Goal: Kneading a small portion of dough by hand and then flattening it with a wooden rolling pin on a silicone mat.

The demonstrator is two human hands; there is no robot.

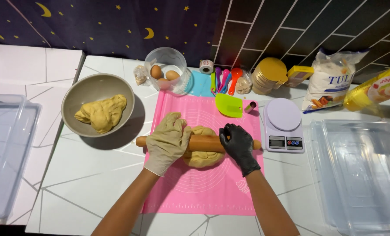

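Note:
A wooden rolling pin lies across a lump of yellow dough on a pink baking mat. My left hand, in a cream glove, presses down on the pin's left part. My right hand, in a black glove, grips the pin's right part. The dough bulges out above and below the pin between my hands.
A grey bowl with more dough sits at left. Behind the mat stand a clear bowl with eggs, a green scraper, coloured measuring spoons, a kitchen scale and flour bags. Clear plastic trays flank both sides.

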